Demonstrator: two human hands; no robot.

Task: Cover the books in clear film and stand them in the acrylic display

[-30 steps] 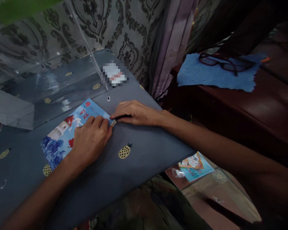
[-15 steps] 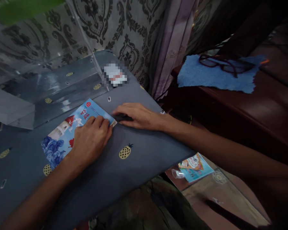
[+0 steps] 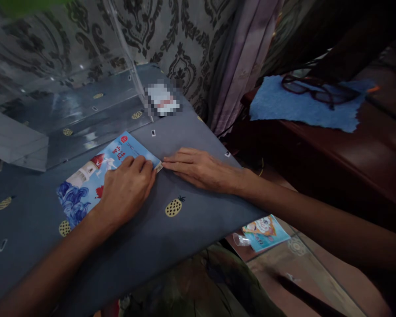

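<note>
A blue picture book [image 3: 119, 152], with a lighthouse, waves and red characters on its cover, lies closed and slanted on the grey tabletop cover. Across its right part rests my left hand [image 3: 128, 180], knuckles bent and fingers curled toward the book's near right edge; the fingertips are hidden. My right hand [image 3: 201, 169] lies low over the table with fingers stretched out and close together. Its fingertips meet the book's right corner, where the page edges show. Nothing is visible in the right hand.
A clear plastic panel or box [image 3: 132, 75] stands behind the book, near a blurred white item [image 3: 165, 99]. Glasses [image 3: 312, 90] sit on a blue cloth [image 3: 270, 103] over a dark red cabinet [image 3: 376, 149]. Below the table edge are another booklet [image 3: 267, 235] and a clear cup [image 3: 240, 240].
My right hand's fingers have straightened and flattened, reaching the book's corner; the dark gap under them is gone. My left hand stays on the book. The view has shifted slightly.
</note>
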